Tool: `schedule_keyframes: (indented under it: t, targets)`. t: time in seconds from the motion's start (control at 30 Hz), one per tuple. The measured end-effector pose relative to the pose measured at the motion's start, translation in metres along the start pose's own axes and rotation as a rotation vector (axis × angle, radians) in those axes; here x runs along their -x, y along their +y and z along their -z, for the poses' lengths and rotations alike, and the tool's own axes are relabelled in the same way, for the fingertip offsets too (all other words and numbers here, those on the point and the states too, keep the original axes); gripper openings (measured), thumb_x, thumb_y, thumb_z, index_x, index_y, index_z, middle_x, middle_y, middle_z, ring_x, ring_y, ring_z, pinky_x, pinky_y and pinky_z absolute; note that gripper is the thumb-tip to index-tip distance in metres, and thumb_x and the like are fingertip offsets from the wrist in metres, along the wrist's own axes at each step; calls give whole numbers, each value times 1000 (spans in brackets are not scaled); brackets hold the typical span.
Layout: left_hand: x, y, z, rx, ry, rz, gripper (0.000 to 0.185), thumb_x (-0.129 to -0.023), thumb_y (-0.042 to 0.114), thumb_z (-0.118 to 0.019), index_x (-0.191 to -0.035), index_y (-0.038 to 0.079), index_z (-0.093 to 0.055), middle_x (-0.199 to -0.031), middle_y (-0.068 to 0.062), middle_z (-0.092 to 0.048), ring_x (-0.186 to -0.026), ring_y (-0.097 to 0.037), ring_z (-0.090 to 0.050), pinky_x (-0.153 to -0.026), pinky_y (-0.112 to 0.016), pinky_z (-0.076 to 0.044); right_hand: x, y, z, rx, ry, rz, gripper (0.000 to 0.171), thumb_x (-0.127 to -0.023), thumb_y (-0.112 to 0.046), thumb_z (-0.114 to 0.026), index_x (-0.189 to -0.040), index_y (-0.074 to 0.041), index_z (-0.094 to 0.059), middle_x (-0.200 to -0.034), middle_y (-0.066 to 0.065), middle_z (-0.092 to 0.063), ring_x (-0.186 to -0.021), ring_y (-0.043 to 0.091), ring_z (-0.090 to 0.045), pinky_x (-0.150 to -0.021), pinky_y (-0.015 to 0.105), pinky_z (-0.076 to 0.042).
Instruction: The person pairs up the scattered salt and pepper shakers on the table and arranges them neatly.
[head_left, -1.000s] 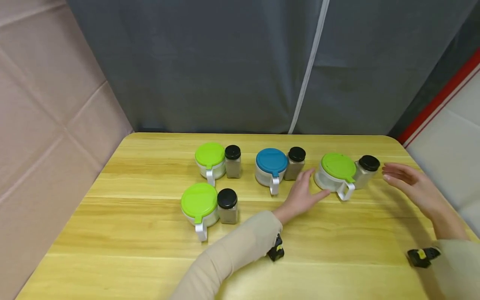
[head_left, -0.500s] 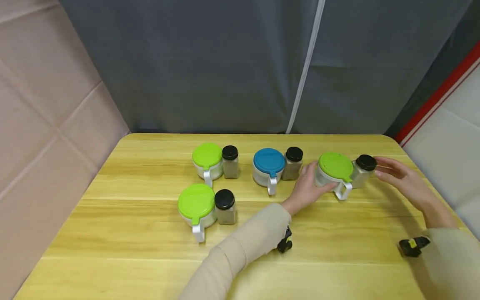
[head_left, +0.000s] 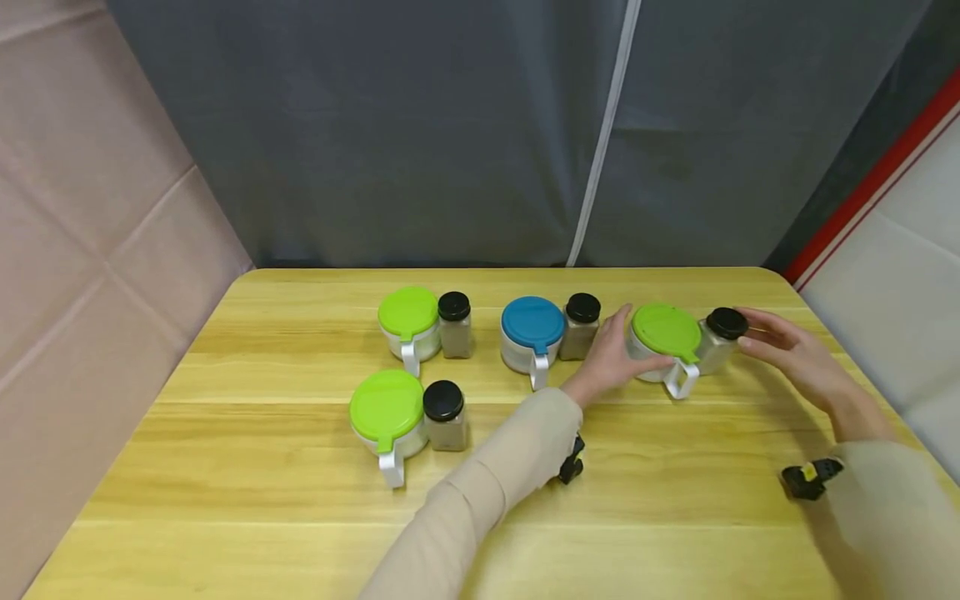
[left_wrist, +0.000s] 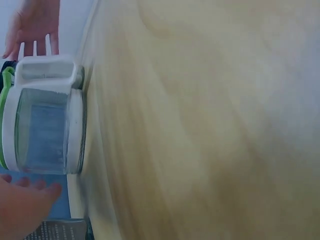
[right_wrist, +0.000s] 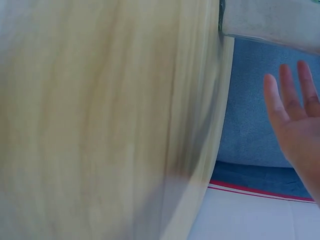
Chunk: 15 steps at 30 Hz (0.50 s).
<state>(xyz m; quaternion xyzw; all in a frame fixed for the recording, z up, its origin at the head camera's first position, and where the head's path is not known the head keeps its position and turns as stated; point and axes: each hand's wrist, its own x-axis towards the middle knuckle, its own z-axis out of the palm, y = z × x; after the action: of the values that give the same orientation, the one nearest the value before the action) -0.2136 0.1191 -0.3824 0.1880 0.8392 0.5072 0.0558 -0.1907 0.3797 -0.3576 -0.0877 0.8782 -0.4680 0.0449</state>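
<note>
A glass seasoning jar with a green lid and white handle (head_left: 666, 332) stands at the right of the table, also seen side-on in the left wrist view (left_wrist: 45, 130). My left hand (head_left: 609, 354) is spread at its left side, thumb in front near the handle; the left wrist view shows a small gap between fingers and glass. Against the jar's right side stands a square glass shaker with a black cap (head_left: 722, 337). My right hand (head_left: 798, 362) is at that shaker's right, fingers extended behind it and thumb near its cap. Whether it touches, I cannot tell.
To the left stand a blue-lidded jar (head_left: 532, 333) with a black-capped shaker (head_left: 581, 327), and two green-lidded jars (head_left: 408, 321) (head_left: 387, 417), each with a shaker beside it. A grey curtain (head_left: 390, 150) hangs behind the wooden table (head_left: 240, 483).
My right hand has come leftward to the shaker. My left hand has moved right, up to the green-lidded jar. The jars have kept their places, with the view shifting slightly.
</note>
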Motion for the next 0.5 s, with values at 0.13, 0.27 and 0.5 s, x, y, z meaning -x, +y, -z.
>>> schedule_keyframes:
  t: [0.13,0.27,0.5]
  targets:
    - [-5,-2,-2,-1,-50,-25,94,-71,42,-71,-142,16,-14,-138,0,-25,-122,-10,-28,-95,-27,-30,-1,2,1,-15,-12,5,51,-92,-19,-47,-139,-22,-28,-129,-8,-32,-100,-10,-38,-74,8,-34]
    - [-9,-1,-2,6,-73,-23,95,-71,41,-71,-142,17,-12,-140,1,-23,-123,-9,-26,-96,-27,-28,-3,3,1,9,-12,-4,51,-92,-20,-48,-139,-21,-28,-122,-14,-36,-99,-9,-39,-73,8,-34]
    - [-14,-1,-4,-2,-82,0,97,-70,42,-71,-142,17,-11,-140,0,-23,-123,-10,-26,-96,-27,-28,-5,2,1,46,-20,-43,54,-91,-22,-50,-140,-20,-25,-121,-9,-36,-98,-5,-38,-71,9,-33]
